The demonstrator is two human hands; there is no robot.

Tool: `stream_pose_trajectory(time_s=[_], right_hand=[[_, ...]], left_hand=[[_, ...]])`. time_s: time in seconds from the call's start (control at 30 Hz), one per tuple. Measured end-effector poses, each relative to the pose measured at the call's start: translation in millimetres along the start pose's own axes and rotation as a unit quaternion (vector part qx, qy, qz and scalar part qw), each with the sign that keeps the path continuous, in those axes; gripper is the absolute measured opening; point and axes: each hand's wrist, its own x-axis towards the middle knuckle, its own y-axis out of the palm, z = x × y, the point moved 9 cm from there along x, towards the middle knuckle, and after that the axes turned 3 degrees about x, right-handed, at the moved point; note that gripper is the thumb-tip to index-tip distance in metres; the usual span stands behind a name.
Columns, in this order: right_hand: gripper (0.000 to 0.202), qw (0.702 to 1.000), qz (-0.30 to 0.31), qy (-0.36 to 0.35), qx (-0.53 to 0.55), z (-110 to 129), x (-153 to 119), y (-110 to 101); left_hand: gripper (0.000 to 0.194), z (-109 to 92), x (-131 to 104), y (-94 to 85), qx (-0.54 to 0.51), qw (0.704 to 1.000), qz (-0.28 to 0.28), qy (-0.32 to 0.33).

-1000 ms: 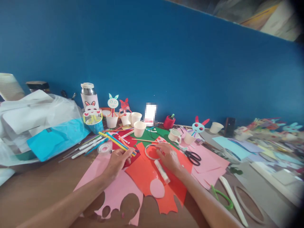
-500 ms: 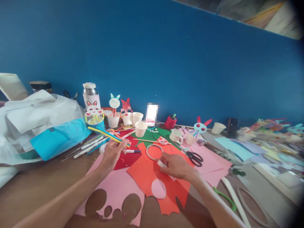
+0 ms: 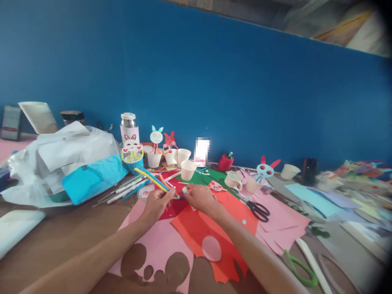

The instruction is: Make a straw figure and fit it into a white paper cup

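Head view: the left hand [image 3: 157,203] pinches yellow and blue strips [image 3: 153,181] by their near ends, apparently keeping them bunched; just right, the right hand [image 3: 202,198], fingers curled, grips a mostly hidden white stick [image 3: 185,190].

Deep blue all across the far wall [image 3: 214,81], brown on the near table [image 3: 76,241]! Yellow and blue on the strips [image 3: 155,181] left of centre, plain pink on the near paper [image 3: 162,239], bright orange on the sheet [image 3: 228,224] to its right. White rabbit [image 3: 132,143] far left, red hearts [image 3: 124,150] on it! Pale blue mask [image 3: 265,172], pink-red ears [image 3: 263,161], far right; black-handled scissors [image 3: 255,208] nearer, green card [image 3: 215,177] beyond.
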Motion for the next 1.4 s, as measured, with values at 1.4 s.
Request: stream_pose_trajectory(time_s=[1.4], right_hand=[[0.022, 0.914, -0.218, -0.343, -0.028, 63.7, -55.2, 2.6]], left_hand=[[0.024, -35.3, 34.2, -92.1, -0.129, 0.971, -0.185, 0.077]])
